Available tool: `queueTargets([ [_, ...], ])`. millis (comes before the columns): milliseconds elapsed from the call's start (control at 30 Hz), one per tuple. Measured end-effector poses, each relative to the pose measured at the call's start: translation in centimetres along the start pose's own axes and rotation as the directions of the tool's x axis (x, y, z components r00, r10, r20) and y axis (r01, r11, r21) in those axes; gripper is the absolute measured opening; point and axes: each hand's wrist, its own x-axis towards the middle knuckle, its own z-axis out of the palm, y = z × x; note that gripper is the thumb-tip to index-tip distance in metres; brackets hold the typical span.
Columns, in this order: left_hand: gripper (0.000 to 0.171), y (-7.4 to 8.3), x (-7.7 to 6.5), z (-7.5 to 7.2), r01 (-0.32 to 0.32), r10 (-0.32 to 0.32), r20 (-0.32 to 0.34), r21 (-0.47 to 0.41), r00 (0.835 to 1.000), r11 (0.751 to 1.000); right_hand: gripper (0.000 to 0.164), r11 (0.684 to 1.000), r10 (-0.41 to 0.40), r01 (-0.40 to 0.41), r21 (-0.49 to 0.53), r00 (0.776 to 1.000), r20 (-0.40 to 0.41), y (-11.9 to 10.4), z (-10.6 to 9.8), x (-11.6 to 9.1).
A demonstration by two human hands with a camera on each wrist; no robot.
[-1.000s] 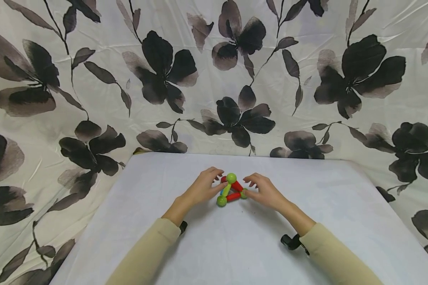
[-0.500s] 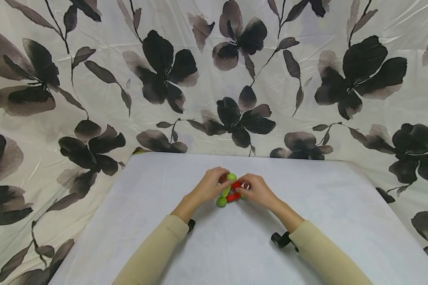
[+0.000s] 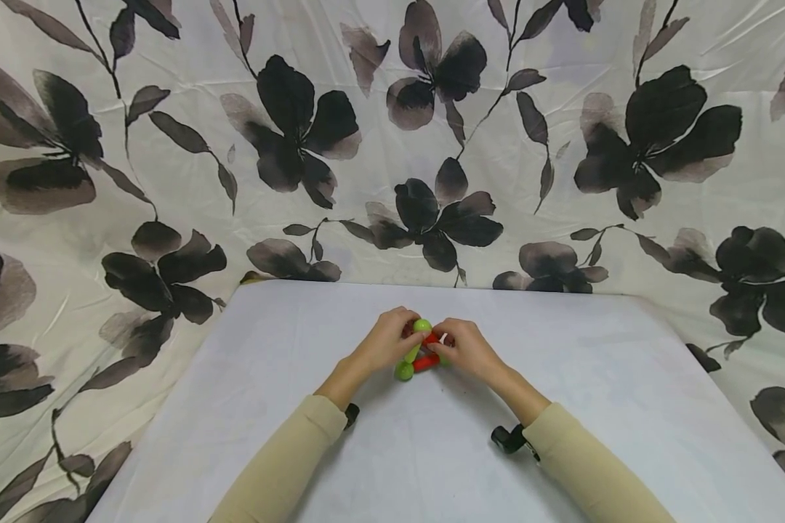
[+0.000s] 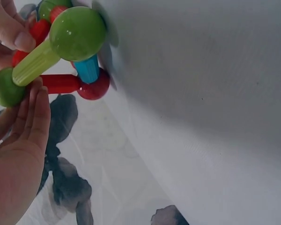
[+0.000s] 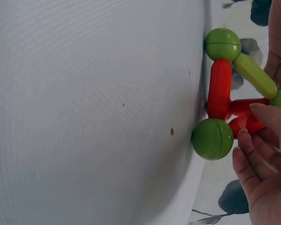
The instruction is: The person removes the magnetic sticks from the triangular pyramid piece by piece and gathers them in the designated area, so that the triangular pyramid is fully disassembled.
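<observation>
A toy frame of magnetic balls and rods stands on the table, rising to a green ball (image 3: pixel 422 325). My left hand (image 3: pixel 384 341) grips that top ball; in the left wrist view its fingers (image 4: pixel 36 115) lie against the ball's side. With thumb and fingertips my right hand (image 3: pixel 469 352) pinches a sloping red rod (image 5: pixel 248 125). A yellow-green rod (image 4: pixel 35 64) slopes down to another green ball (image 4: pixel 78 33). Along the base run a red rod (image 5: pixel 220 89) and a blue rod (image 4: pixel 88 70), which meets a red ball (image 4: pixel 94 85). The hands partly hide the frame's top and far side.
The table (image 3: pixel 392 457) has a white cover with a few tiny specks. Behind it hangs a white cloth (image 3: pixel 360 160) with dark flowers. A small black camera (image 3: pixel 508 439) sits at the right wrist.
Both hands have closed in on the frame. The left now grips the top green ball and the right pinches a red rod. Over the last half second they have barely moved.
</observation>
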Motion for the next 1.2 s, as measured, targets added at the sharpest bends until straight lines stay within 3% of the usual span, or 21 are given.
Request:
queueTargets([
  [267, 0.025, 0.1, -0.3, 0.0, 0.007, -0.007, -0.004, 0.002, 1.0, 1.0, 0.013, 1.0, 0.023, -0.023, -0.015, 1.0, -0.005, 0.0, 0.1, -0.1],
  [700, 0.03, -0.8, -0.9, -0.7, 0.087, -0.09, -0.045, -0.063, 0.995, 0.994, 0.016, 0.997, 0.064, -0.064, 0.044, 0.998, -0.005, 0.2, -0.5, -0.4],
  [1200, 0.034, -1.8, -1.9, -1.8, 0.105, -0.109, -0.048, -0.072, 0.993, 0.992, 0.011, 0.987, 0.133, -0.132, 0.088, 0.991, -0.005, 0.9, -1.4, -1.2],
])
